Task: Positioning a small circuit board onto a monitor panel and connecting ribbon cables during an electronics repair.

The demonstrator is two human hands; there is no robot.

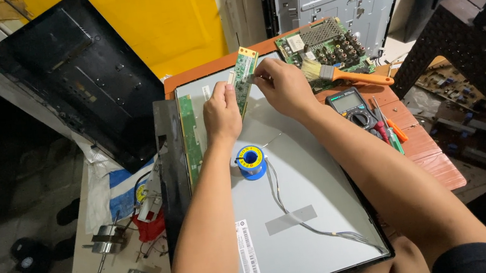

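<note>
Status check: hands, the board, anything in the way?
Both hands, left hand and right hand, grip narrow green circuit board, tilted above grey panel. Blue solder spool below wrists.

We see the panel (303,210) brightly, evenly lit from overhead; room edges fall dark, corners bend, focus stays sharp.

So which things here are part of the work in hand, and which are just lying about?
In hand: narrow green circuit board, held by left hand and right hand, over the grey panel back.

Lying about: solder spool, multimeter, brush, larger circuit board, screwdrivers.
</note>
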